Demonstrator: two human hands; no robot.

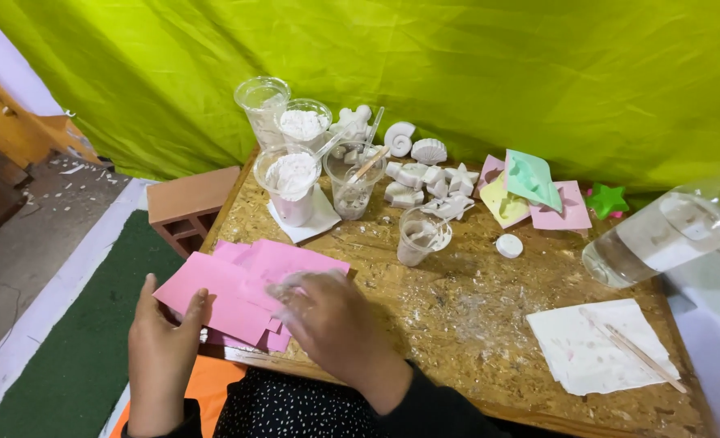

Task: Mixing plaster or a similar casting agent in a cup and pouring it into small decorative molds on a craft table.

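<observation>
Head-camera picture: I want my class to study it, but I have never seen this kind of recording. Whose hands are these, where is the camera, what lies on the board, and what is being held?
There is no machine here. The camera sits on a person's head and looks down, so both hands are that person's own. The left hand grips the edge of a pink paper sheet from a small stack; the right hand rests on top of the stack. They work at a rough chipboard table. Farther back stand clear plastic cups, some with white powder, one with a wooden stick. Beside them lie white cast shapes, such as shells and stars, and coloured moulds. At right are a clear bottle and white paper with sticks on it.
</observation>
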